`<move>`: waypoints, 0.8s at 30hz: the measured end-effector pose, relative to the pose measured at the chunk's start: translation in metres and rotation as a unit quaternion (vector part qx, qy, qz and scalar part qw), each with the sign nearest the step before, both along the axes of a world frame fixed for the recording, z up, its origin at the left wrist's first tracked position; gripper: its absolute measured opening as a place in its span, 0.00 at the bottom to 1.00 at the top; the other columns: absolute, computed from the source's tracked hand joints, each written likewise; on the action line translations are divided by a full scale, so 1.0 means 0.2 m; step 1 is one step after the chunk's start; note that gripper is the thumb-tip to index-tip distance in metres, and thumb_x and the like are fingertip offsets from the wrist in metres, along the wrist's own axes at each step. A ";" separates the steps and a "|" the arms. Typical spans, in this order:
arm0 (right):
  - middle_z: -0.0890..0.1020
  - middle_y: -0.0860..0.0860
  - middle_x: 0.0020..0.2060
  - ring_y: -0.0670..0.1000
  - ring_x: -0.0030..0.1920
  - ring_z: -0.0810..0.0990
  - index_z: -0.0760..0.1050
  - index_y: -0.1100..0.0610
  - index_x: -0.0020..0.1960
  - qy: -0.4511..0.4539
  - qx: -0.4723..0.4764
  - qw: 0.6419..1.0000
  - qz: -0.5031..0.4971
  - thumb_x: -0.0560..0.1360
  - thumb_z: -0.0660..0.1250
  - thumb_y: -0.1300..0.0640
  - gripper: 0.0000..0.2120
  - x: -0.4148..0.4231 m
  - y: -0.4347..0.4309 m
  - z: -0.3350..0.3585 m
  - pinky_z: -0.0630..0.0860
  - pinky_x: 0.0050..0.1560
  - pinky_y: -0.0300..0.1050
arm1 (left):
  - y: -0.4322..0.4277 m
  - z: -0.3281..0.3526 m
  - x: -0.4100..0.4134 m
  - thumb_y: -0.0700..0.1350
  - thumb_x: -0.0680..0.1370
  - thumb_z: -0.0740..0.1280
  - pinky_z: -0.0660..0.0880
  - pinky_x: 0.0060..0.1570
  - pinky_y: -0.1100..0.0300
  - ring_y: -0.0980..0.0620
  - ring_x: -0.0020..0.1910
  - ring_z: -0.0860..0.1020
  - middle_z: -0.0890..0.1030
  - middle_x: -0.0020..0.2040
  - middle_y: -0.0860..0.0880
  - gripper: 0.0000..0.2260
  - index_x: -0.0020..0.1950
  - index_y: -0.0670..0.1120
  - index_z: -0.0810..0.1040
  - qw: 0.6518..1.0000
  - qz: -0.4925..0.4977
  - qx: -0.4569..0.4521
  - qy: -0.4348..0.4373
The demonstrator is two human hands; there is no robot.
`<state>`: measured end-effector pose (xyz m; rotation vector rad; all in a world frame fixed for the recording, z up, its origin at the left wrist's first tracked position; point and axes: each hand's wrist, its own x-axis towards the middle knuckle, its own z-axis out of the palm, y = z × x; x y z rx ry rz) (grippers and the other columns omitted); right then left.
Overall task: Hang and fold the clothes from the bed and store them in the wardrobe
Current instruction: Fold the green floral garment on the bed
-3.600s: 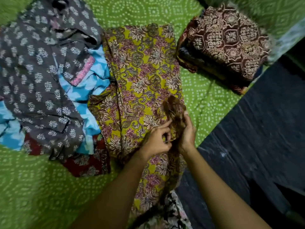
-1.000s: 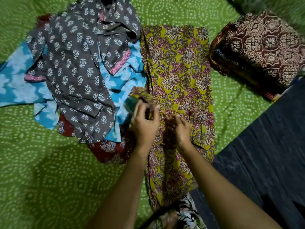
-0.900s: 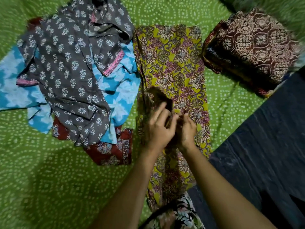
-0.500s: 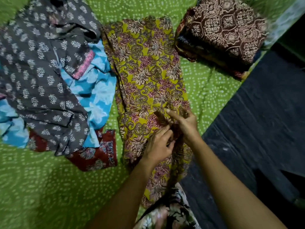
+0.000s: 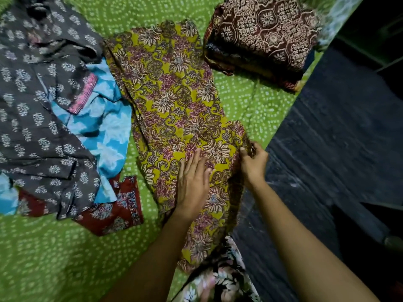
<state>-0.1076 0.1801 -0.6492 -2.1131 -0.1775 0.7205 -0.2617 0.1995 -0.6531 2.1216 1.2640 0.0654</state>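
A: What are the hands doing?
B: The left hand [image 5: 193, 182] lies flat with straight fingers, pressing on the yellow floral garment [image 5: 174, 94]. The right hand [image 5: 254, 164] pinches that garment's right edge.
A: Where does the garment lie?
B: Spread long and narrow on the green dotted bedspread [image 5: 43, 258], its lower right side drooping over the bed's edge beside the dark floor [image 5: 338, 138].
A: The cloth?
B: Soft, thin-looking, creased.
A: What else is on the bed?
B: A rumpled heap of three on the left: a grey sprigged garment [image 5: 32, 127] on top, a blue-and-white one [image 5: 104, 127] beneath, and a dark red printed one [image 5: 113, 214] lowest. At the top right, one folded maroon bundle [image 5: 266, 35] with cream medallions.
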 end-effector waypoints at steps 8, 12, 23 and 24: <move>0.75 0.51 0.49 0.49 0.50 0.73 0.74 0.65 0.61 -0.040 0.009 0.995 -0.087 0.78 0.59 0.69 0.13 0.06 0.02 0.03 0.67 0.45 0.30 | 0.00 -0.03 -0.01 0.59 0.80 0.41 0.24 0.67 0.55 0.54 0.74 0.36 0.38 0.75 0.53 0.26 0.76 0.51 0.45 0.996 -0.058 0.012 0.060; 0.79 0.53 0.52 0.47 0.48 0.74 0.72 0.64 0.65 -0.097 0.029 0.995 -0.001 0.79 0.58 0.68 0.16 0.01 -0.01 0.10 0.66 0.39 0.21 | 0.00 -0.08 0.02 0.56 0.82 0.47 0.26 0.65 0.48 0.51 0.71 0.31 0.31 0.72 0.50 0.26 0.72 0.53 0.34 0.985 -0.084 -0.037 0.144; 0.74 0.59 0.66 0.56 0.71 0.67 0.71 0.60 0.67 -0.131 -0.021 0.885 0.445 0.79 0.57 0.50 0.21 -0.20 -0.11 0.04 0.55 0.75 0.57 | 0.06 -0.02 0.03 0.40 0.81 0.56 0.68 0.61 0.53 0.44 0.66 0.70 0.69 0.70 0.44 0.17 0.70 0.42 0.67 0.966 0.235 0.005 -0.103; 0.75 0.60 0.64 0.57 0.69 0.69 0.73 0.62 0.66 -0.181 0.005 0.897 0.404 0.77 0.60 0.58 0.18 -0.20 -0.12 0.04 0.58 0.74 0.56 | 0.06 -0.02 0.03 0.42 0.82 0.55 0.66 0.63 0.52 0.45 0.68 0.67 0.66 0.72 0.45 0.17 0.71 0.42 0.66 0.977 0.192 0.025 -0.088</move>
